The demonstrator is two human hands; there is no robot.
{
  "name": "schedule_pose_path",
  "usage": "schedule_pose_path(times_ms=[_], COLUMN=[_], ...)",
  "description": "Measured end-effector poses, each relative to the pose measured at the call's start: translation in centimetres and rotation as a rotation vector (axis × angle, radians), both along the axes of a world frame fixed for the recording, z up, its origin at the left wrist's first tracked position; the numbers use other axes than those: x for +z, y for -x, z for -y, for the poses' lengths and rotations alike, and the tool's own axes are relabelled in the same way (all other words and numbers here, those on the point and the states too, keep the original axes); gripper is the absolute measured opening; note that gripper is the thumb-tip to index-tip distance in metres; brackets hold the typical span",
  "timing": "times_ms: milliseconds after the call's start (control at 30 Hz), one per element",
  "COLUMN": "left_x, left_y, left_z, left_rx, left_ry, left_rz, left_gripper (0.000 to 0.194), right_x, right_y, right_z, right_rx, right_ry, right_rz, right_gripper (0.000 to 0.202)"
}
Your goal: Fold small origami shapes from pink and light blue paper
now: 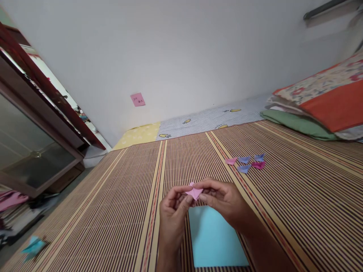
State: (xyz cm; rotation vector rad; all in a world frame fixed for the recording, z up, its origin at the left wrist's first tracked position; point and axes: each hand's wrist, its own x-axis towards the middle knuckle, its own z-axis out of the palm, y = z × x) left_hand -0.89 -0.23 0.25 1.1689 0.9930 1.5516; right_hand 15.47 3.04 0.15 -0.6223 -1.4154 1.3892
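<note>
The left hand and the right hand pinch a small pink folded paper between them, low in the middle of the frame. I see light blue paper lying just below, on the striped mat. Five little folded papers, pink and purple, sit right of the middle.

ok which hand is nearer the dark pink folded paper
Right. The right hand is below and left of the dark pink folded paper in the picture; the left hand is farther left.
</note>
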Motion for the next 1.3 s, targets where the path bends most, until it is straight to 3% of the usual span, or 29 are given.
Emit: schedule_pose_path(times_ms=[233, 633, 1033, 1300], left_x=[0.4, 0.1, -0.3, -0.4], left_y=[-0.3, -0.7, -1.3, -1.3], left_z=[0.0, -0.1, -0.1, -0.2], left_rx=[0.066, 0.218, 0.307, 0.351], left_ry=[-0.025, -0.116, -0.078, -0.101], left_rz=[-0.062, -0.144, -0.135, -0.126], left_gripper=[0.01, 0.006, 0.009, 0.008], right_x=[0.7, 0.4, 0.8, 0.3], right_y=[0.0, 0.7, 1.7, 2.5], right_z=[0.4, 0.6, 0.9, 1.0], right_rx=[-0.08, -0.16, -0.335, -0.404], right_ry=[-0.032, -0.099, -0.297, -0.234], right_rz=[0.117, 0.083, 0.169, 0.144], right_gripper=[0.013, 0.004, 0.012, 0.01])
